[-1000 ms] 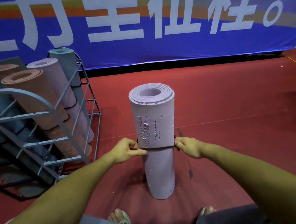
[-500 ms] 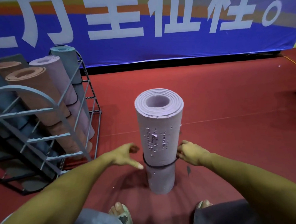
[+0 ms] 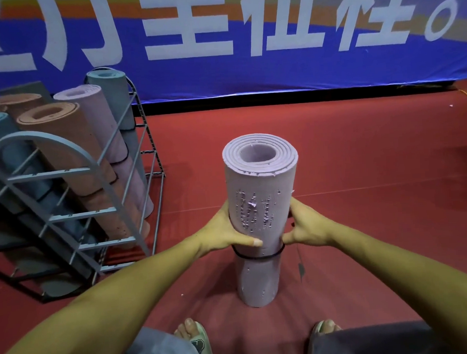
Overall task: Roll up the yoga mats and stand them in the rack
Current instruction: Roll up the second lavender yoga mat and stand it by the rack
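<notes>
A rolled lilac yoga mat (image 3: 260, 191) stands upright on the red floor in front of me, its surface pitted in the middle. A thin black band (image 3: 258, 255) circles it below mid-height. My left hand (image 3: 224, 231) grips the roll's left side just above the band, thumb across the front. My right hand (image 3: 305, 224) grips the right side at the same height. The grey metal rack (image 3: 64, 175) stands at the left, holding several rolled mats in orange, lilac and grey-blue, leaning back.
A blue banner wall (image 3: 248, 76) with white characters runs behind. Red floor (image 3: 375, 169) spreads to the right and behind the mat. My sandalled feet (image 3: 197, 338) are close to the roll's base. A small dark scrap (image 3: 300, 269) lies on the floor beside the mat.
Both hands let go of the black band after sliding it down the roll, and now grip the mat's sides just above it. The camera moved slightly closer.
</notes>
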A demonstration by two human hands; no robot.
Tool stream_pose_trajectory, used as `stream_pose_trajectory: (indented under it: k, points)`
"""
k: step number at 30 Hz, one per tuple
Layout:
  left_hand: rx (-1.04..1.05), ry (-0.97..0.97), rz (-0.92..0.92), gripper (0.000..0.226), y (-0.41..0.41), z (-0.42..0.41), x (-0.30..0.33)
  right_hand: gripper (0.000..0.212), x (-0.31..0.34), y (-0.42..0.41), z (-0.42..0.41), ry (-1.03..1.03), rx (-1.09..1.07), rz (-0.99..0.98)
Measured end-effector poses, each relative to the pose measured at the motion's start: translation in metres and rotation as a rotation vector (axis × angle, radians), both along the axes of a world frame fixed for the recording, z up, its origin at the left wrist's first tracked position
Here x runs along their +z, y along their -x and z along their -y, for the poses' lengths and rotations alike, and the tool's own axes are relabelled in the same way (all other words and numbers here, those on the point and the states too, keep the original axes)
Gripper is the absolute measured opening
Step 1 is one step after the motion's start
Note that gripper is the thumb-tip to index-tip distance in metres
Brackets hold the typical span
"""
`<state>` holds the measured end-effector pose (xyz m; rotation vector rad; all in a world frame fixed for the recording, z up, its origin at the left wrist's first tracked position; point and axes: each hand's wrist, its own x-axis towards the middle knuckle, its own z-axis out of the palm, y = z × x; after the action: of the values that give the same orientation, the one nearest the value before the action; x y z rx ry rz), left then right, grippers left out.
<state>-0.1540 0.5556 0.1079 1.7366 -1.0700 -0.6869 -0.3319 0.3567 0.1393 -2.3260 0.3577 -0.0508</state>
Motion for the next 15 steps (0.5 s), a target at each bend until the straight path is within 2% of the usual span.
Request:
stream_pose_trajectory:
  k: [5, 8, 12, 15]
  points:
    - [0.051, 0.1, 0.01, 0.098, 0.011, 0.009, 0.03, 0.101, 0.018, 0.005, 0.002, -0.153, -0.085, 0.089]
    - [0.06, 0.164, 0.054, 0.087, 0.002, 0.013, 0.05, 0.106, 0.054, -0.002, -0.01, -0.15, -0.114, 0.224]
    - [0.183, 0.176, 0.065, 0.105, -0.006, -0.001, 0.074, 0.109, 0.11, -0.011, -0.046, -0.159, -0.19, 0.524]
    - [0.269, 0.22, 0.129, 0.109, -0.021, -0.021, 0.097, 0.114, 0.149, -0.028, -0.077, -0.114, -0.129, 0.658]
